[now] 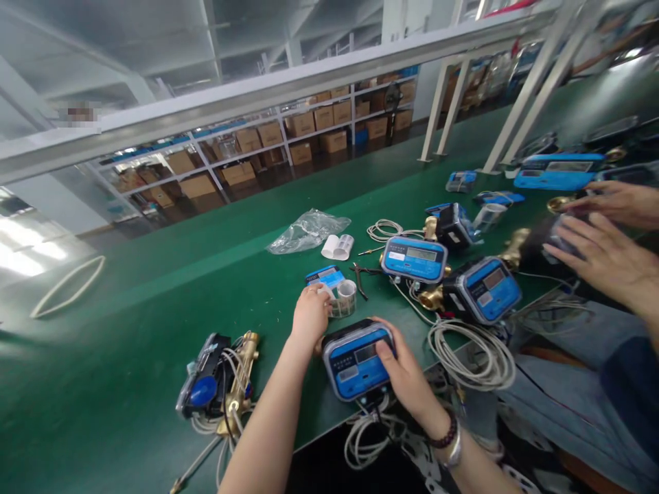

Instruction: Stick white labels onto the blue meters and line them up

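Note:
My right hand grips a blue-faced meter with a small display, held at the near edge of the green table. My thumb rests on the meter's face. My left hand reaches past the meter with fingers pinched on a roll of clear labels. A blue label strip lies just beyond that roll. White cable hangs below the held meter.
Two more blue meters with brass fittings and coiled cable lie to the right. A co-worker's hands work on another unit there. A meter on its side lies left. A plastic bag and pliers lie mid-table.

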### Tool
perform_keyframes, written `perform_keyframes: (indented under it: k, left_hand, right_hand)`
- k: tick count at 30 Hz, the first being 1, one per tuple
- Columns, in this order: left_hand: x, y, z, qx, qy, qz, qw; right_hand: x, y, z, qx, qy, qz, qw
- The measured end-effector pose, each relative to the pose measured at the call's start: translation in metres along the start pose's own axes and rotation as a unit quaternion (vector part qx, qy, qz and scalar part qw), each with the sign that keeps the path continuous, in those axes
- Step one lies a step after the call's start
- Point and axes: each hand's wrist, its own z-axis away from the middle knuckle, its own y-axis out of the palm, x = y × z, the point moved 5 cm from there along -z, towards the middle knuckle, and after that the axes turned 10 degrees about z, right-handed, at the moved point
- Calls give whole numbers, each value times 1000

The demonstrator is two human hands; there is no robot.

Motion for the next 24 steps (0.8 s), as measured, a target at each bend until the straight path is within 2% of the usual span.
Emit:
perform_keyframes:
  k: [2,4,6,10,13,16,18,20,22,24]
  left_hand:
    - [6,-5,0,23,14,0,1000]
    - [7,-13,2,42,31,0,999]
    - [5,-21,4,48,45,1,998]
    - [-6,-32,5,53,69,30,996]
    - [-11,-37,4,49,82,77,992]
    - [-5,-46,4,-11,72,141,987]
    - [9,-54,8,-96,20,200,975]
    - [26,-56,13,-160,-51,267,949]
    - [35,-47,16,-154,-97,332,926]
    - [33,-35,16,-103,-103,383,912]
  right_hand:
    - [11,19,7,27,-21,14,999]
    - [26,25,4,35,-67,43,996]
    - [45,19,-12,20,-109,98,989]
    - [81,10,-57,17,-161,256,953]
    - [97,16,-83,36,-171,242,955]
    - [95,26,-96,56,-155,195,967]
    - [87,28,-101,39,-132,166,976]
    - [75,26,-102,13,-112,126,986]
    - [66,24,-101,-9,-99,89,991]
    - [60,23,-98,-24,-93,65,993]
